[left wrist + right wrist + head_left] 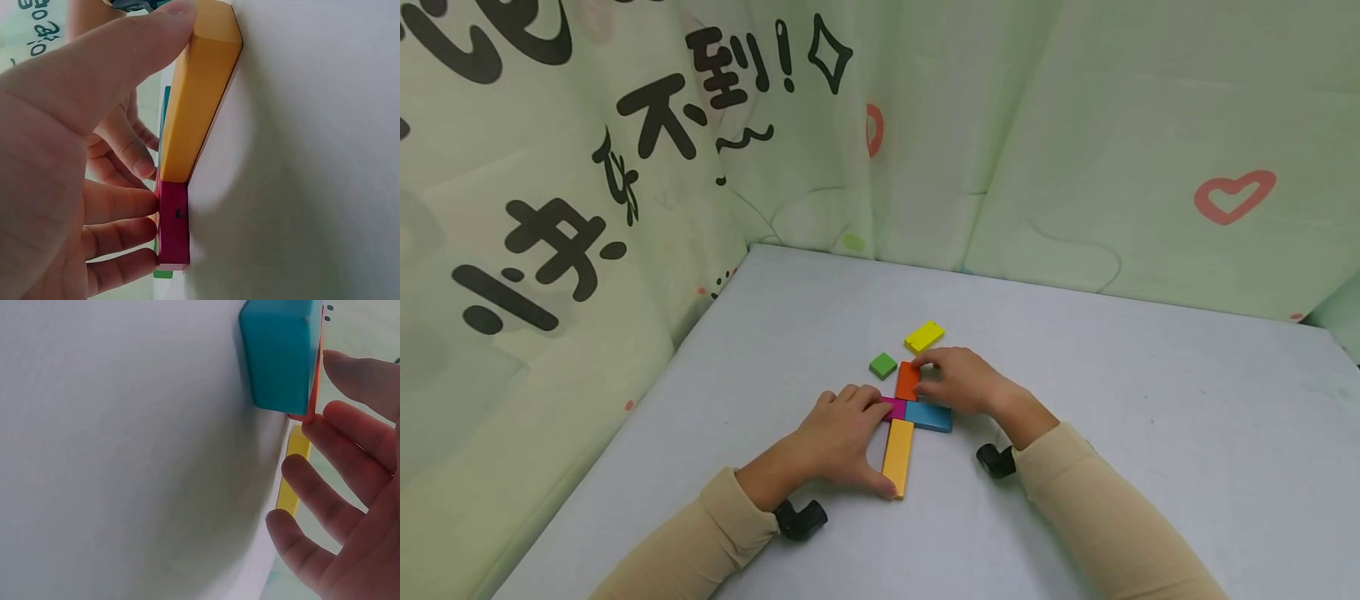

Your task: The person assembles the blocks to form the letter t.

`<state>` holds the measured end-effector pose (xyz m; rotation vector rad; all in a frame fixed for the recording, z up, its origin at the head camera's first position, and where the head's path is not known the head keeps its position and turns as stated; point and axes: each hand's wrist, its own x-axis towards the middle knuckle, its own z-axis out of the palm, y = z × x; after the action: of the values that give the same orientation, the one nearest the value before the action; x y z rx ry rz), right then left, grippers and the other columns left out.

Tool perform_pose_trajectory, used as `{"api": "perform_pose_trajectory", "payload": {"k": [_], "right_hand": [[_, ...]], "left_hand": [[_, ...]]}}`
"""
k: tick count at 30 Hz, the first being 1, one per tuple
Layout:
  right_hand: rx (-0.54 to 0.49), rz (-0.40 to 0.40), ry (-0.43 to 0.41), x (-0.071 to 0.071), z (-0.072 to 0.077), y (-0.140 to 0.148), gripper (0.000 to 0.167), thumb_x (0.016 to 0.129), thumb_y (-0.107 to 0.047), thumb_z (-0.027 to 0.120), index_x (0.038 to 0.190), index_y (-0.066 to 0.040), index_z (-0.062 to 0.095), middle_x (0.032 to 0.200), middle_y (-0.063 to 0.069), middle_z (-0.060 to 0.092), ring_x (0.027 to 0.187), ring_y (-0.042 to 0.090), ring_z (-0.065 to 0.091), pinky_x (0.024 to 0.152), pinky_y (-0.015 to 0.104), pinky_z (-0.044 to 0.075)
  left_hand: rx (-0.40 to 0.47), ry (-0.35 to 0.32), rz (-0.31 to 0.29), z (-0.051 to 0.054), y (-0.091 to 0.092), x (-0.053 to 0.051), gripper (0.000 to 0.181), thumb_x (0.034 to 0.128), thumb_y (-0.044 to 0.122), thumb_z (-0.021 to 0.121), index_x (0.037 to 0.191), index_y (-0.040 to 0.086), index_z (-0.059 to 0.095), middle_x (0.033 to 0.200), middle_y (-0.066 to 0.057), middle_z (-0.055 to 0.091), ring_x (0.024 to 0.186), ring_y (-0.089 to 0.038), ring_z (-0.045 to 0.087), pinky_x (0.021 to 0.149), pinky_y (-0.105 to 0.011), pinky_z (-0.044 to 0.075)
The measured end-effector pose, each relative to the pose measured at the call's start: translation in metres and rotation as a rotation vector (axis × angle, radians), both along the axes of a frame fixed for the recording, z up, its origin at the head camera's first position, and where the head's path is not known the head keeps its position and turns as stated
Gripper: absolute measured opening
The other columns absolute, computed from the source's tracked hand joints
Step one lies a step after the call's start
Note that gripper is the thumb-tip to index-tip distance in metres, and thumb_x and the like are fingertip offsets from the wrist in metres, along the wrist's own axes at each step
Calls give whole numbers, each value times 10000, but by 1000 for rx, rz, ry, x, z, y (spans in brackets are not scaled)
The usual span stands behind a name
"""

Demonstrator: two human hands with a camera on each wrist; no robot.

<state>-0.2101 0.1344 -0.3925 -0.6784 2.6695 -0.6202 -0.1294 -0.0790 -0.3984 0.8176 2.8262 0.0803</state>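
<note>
Flat blocks form a cross: magenta point(895, 408) at left, blue point(929, 417) at right, orange-red point(907, 381) above, and yellow-orange point(898, 454) below. My left hand point(842, 437) spans the left side. Its thumb presses the near end of the yellow-orange block point(199, 87), and its nearly straight fingertips touch the magenta block point(174, 225). My right hand point(962, 382) pinches the orange-red block with thumb and fingertips. In the right wrist view, the blue block point(281, 359) partly hides the orange-red one beside the right hand point(353, 469).
A green square block point(883, 365) lies up and left of the cross. Beyond the right hand's fingertips lies a bright yellow block point(924, 337). The pale table point(1112, 417) ends at a green curtain point(1075, 167) behind and on the left.
</note>
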Motion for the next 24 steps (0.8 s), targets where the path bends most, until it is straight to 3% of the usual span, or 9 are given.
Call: {"api": "perform_pose_trajectory", "payload": {"k": [24], "right_hand": [[21,7,4,-1,-2,-2,402,949,-240,675,1321,-92,638,1293,108,633,1166,311,548,997,491,462]], "left_hand": [[-19,4,2,-3,1,0,1048,667,800,699,1464,145,511,1410,-48,470,1264,-221,417,948,-436,417]]}}
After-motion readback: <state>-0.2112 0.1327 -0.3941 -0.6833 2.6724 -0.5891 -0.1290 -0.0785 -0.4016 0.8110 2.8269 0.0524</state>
